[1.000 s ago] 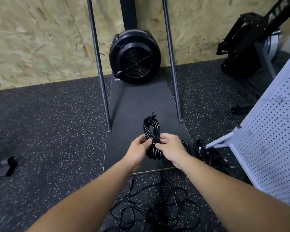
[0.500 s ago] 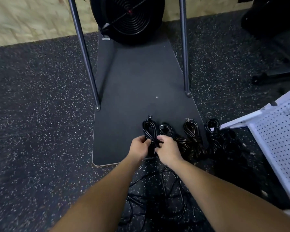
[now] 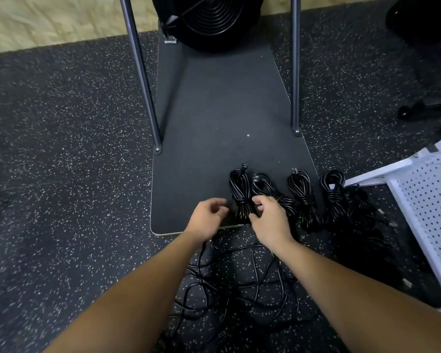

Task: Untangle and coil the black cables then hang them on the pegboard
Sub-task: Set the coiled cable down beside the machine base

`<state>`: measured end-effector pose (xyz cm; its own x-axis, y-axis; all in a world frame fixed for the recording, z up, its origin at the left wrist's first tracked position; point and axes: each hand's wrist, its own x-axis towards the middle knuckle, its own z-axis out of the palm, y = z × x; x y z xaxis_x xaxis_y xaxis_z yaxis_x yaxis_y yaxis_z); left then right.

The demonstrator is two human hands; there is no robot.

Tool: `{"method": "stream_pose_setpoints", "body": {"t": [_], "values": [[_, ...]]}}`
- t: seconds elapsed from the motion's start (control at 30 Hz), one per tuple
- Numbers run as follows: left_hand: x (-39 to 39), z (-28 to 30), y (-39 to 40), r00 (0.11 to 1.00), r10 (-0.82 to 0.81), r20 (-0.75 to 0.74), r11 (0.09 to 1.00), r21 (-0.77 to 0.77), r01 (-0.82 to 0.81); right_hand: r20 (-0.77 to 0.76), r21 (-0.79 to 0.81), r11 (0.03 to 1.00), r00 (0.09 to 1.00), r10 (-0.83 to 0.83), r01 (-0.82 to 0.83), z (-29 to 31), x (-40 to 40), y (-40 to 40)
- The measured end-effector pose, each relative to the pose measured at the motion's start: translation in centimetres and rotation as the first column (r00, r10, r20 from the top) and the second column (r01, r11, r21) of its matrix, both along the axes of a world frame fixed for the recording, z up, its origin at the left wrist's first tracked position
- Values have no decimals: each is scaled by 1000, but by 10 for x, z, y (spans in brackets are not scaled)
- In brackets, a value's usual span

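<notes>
Several coiled black cables lie in a row at the near end of a dark platform (image 3: 214, 110). The leftmost coil (image 3: 239, 192) lies flat between my hands. My left hand (image 3: 209, 217) hovers just left of it, fingers loosely curled, holding nothing. My right hand (image 3: 269, 216) is at the coil's right edge with its curled fingertips against it, partly covering the second coil (image 3: 265, 186). Further right lie a third coil (image 3: 302, 192) and a fourth coil (image 3: 332, 189). A tangle of loose black cable (image 3: 239, 276) sprawls on the floor under my forearms. The white pegboard (image 3: 428, 200) leans at the right.
Two metal poles (image 3: 140, 72) (image 3: 295, 72) rise from the platform, with a round black fan housing (image 3: 209, 19) at its far end. More dark cable (image 3: 362, 215) is heaped by the pegboard's foot. Black equipment (image 3: 423, 26) stands at the far right on speckled rubber floor.
Both hands lowered the coil onto the platform beside the other coils. My left hand has come off it and drawn left; the view has tilted downward.
</notes>
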<state>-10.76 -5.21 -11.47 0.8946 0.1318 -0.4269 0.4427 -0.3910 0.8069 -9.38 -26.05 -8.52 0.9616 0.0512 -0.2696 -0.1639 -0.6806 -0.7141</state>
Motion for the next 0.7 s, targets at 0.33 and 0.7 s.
{"method": "stream_pose_setpoints", "body": {"t": [0.33, 0.7], "values": [[-91, 33, 31, 983, -181, -2, 974, 140, 179, -89, 127, 956, 957, 277, -265, 32, -75, 26], [-199, -21, 39, 973, -140, -182, 938, 289, 189, -327, -197, 814, 820, 470, -546, -24, -158, 19]]}}
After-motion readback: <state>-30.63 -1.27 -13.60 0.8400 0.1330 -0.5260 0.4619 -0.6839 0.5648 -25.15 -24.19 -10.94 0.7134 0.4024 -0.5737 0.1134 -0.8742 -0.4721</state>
